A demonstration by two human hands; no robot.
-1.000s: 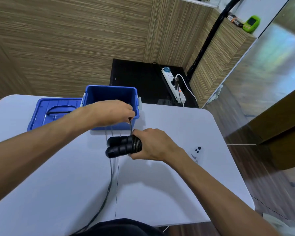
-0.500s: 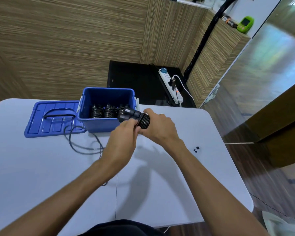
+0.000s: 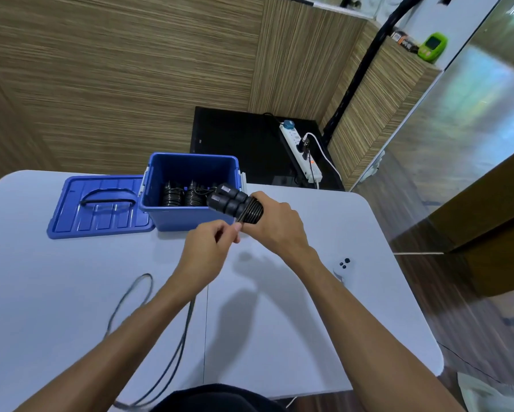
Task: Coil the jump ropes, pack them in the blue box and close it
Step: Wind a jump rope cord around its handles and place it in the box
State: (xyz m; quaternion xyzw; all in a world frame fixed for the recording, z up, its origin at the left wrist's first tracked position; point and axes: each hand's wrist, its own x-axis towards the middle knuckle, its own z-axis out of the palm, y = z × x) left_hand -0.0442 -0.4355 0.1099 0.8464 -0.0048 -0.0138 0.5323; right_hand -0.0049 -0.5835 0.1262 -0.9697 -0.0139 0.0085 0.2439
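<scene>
Handles: The two black jump-rope handles (image 3: 230, 200) were held side by side in the right hand (image 3: 276, 223), just above the near right corner of the blue box (image 3: 190, 215), apparently so the cord could be wound around both at once.
Right hand: Its fingers were curled around the wrapped end of the handles, where turns of cord (image 3: 251, 212) were already stacked.
Left hand: The left hand (image 3: 209, 248) was pinched on the cord just below the bundle, seemingly to keep the strand taut as it was laid on.
Loose cord: A long slack length (image 3: 131, 295) was left looping over the white table (image 3: 279, 337) and running off its near edge, so the coiling was judged unfinished.
Box: Coiled ropes (image 3: 183, 197) were seen standing packed inside the open box, kept close at hand for the next bundle.
Lid: The blue lid (image 3: 98, 208) was laid flat on the table against the box's left side, out of the way until closing.
</scene>
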